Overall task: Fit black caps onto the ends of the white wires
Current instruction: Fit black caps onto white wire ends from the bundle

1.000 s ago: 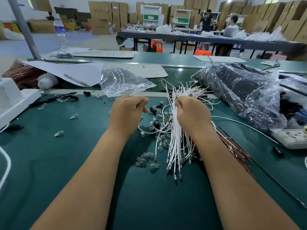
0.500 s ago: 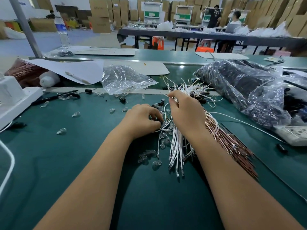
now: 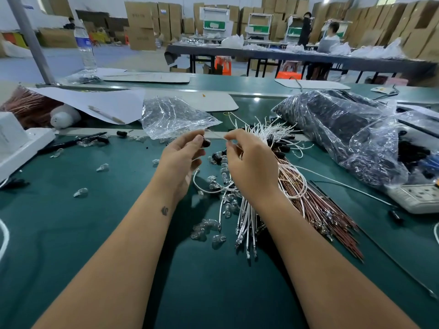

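Head view: cap and wire end about to meet above the table

Head camera looks down on a green table (image 3: 71,233). At ten o'clock lies a clear plastic bag (image 3: 171,117). Just below it the left hand (image 3: 180,160) pinches a black cap (image 3: 205,143) between thumb and fingertips, other fingers loosely curled. To its right the right hand (image 3: 251,167) pinches one white wire (image 3: 215,135), whose tip points at the cap, near but apart. Under that hand sits the bundle of white wires (image 3: 247,217), with loose caps scattered at twelve o'clock and brown wires (image 3: 320,210) at three o'clock.

Likely risks: the thin wire end may bend or miss the cap's opening if pushed off-axis, since so little stands clear of the pinch; the small cap could slip from the fingertips into the clutter below; the slack loop may snag the bundle
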